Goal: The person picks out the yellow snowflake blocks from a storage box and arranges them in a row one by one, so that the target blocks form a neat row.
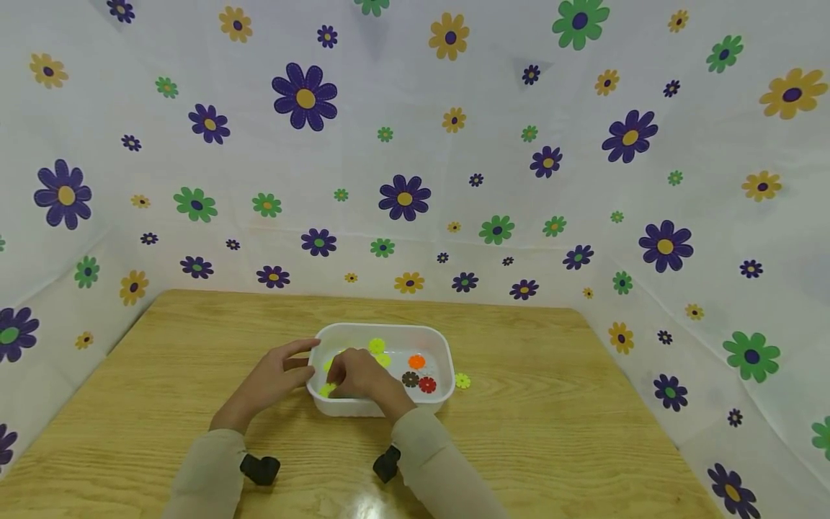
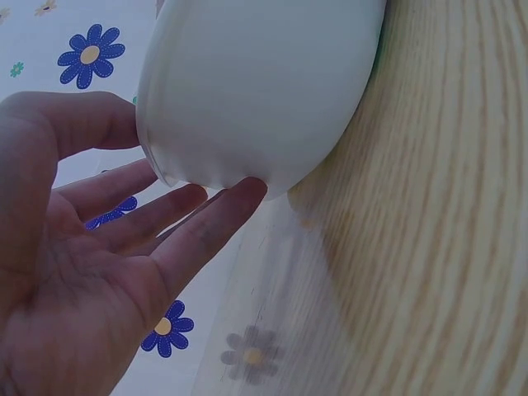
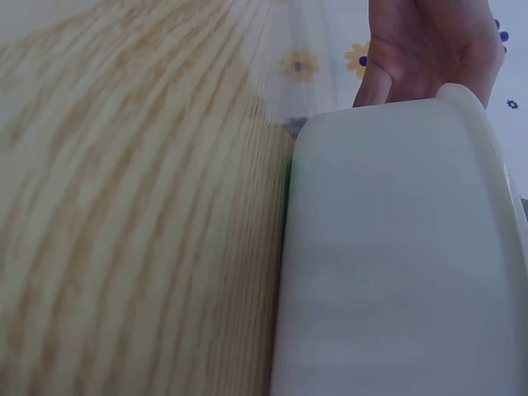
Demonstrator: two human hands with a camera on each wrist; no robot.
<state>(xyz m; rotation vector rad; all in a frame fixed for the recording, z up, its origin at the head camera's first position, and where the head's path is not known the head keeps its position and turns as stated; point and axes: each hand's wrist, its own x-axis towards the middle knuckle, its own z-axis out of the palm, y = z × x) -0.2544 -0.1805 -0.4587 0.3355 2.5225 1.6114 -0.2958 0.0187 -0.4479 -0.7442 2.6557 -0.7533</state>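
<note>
A white plastic tub (image 1: 389,408) stands on the wooden table with several notched plastic discs inside. My left hand (image 1: 279,375) is at its left end, thumb and fingers spread; in the left wrist view its fingertips (image 2: 252,188) touch the tub's outer wall. The right hand (image 1: 359,373) reaches over the near rim into the tub. Its curled fingers pinch a yellow-green disc (image 1: 327,390) in the near left corner. Other yellow-green discs (image 1: 377,346) lie farther back. An orange disc (image 1: 417,362), a brown disc (image 1: 410,379) and a red disc (image 1: 427,385) lie toward the right.
One yellow-green disc (image 1: 462,380) is on the wooden table (image 1: 551,418), just outside the tub's right end. A white cloth with printed flowers (image 1: 363,158) hangs behind the table and along both sides. Black wrist cameras (image 1: 261,469) sit on both sleeves.
</note>
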